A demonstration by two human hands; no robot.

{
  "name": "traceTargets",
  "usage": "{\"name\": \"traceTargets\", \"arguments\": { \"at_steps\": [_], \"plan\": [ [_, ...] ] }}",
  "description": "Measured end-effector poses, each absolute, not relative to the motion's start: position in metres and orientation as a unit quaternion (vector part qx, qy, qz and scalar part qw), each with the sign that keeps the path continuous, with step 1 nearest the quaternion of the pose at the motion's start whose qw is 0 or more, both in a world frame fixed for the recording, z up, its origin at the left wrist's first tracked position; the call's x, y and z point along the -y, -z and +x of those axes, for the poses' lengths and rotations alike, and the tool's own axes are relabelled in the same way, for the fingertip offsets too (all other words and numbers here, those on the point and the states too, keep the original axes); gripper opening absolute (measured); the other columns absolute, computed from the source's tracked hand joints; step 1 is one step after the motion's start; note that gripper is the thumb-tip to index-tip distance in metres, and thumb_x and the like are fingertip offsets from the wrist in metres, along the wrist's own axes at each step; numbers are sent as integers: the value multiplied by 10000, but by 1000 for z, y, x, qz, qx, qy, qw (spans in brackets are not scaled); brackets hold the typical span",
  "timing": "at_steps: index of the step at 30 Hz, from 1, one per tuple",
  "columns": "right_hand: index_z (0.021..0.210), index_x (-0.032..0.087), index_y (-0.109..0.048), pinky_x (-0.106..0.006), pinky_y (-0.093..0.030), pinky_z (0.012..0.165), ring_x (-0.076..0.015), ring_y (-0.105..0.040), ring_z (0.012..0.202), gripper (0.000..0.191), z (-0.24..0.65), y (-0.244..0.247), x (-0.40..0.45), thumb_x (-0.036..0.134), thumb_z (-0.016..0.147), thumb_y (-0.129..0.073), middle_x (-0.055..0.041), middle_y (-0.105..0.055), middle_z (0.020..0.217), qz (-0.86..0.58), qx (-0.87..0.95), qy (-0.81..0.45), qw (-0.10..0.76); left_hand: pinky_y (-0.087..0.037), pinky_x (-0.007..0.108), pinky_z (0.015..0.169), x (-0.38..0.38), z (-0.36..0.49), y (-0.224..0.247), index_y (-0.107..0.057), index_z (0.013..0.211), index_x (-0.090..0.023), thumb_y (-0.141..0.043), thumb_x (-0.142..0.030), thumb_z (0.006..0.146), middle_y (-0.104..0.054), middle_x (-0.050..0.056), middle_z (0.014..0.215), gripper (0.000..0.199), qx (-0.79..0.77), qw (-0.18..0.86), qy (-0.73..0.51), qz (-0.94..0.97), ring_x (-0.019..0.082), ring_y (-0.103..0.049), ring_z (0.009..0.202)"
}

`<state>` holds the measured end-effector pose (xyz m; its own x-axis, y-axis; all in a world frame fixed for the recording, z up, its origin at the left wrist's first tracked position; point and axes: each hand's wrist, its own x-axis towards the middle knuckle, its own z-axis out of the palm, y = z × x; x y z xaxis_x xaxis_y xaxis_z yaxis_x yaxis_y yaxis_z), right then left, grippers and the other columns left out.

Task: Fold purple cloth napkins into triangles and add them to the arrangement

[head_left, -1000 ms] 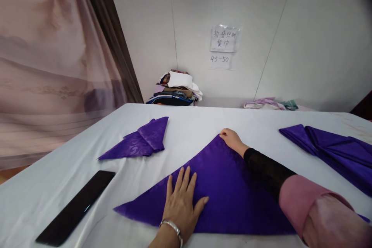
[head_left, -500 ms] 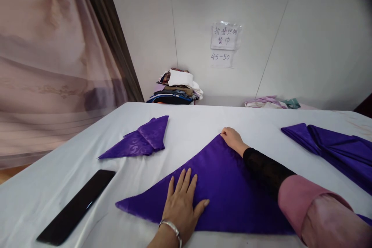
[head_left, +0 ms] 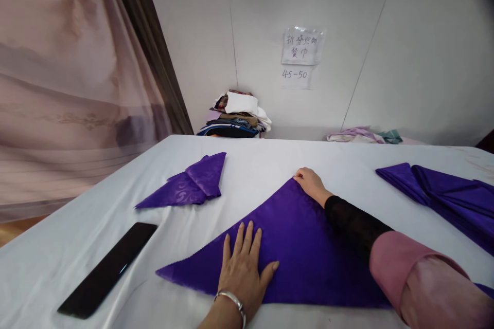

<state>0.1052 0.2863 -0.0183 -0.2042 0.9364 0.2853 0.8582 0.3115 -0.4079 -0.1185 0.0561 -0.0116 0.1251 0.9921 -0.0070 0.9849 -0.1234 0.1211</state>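
A purple cloth napkin (head_left: 301, 247), folded into a large triangle, lies on the white-covered table in front of me. My left hand (head_left: 245, 267), a silver bangle at its wrist, rests flat on the napkin's left part with the fingers spread. At the far point of the triangle, my right hand (head_left: 309, 182) pinches the napkin's corner between thumb and fingers. My right sleeve and forearm cover part of the napkin's right side.
A folded purple napkin (head_left: 189, 182) lies at the back left, and more purple cloth (head_left: 451, 195) at the right. A dark, flat, glossy slab (head_left: 110, 270) is left of my hand. Piled fabrics (head_left: 237, 115) stand beyond the table (head_left: 262, 157); a curtain (head_left: 77, 87) hangs left.
The whole view has shifted slightly. Both hands keep their places on the napkin, the left flat and the right pinching the far corner.
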Motion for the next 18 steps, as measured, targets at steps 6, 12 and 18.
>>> {"name": "traceTargets", "arguments": {
  "at_steps": [6,12,18],
  "plan": [
    [925,181,-634,-353,-413,834,-243,-529,972,224,108,18,-285,298,830,-469,-90,-618,985,-565,783,-61,254,-112,583,1080,-57,-118,11,-258,1396,-224,-244,-643,827,-172,57,1487,706,-666,61,-26,743,305,-118,1364],
    [1189,205,-556,-415,-309,1020,-247,-406,1225,422,100,11,-243,430,875,-386,-87,-498,1302,-480,843,-63,235,-86,581,1083,-57,-115,6,-257,1397,-218,-244,-650,823,-160,55,1489,718,-667,76,-28,740,307,-98,1367],
    [1384,182,-333,-486,-131,1087,-261,-169,1356,684,86,15,-203,619,867,-240,-93,-269,1463,-412,904,-87,74,-70,585,1082,-57,-115,9,-268,1396,-210,-235,-657,819,-165,62,1489,731,-669,74,-36,739,304,-91,1369]
  ]
}}
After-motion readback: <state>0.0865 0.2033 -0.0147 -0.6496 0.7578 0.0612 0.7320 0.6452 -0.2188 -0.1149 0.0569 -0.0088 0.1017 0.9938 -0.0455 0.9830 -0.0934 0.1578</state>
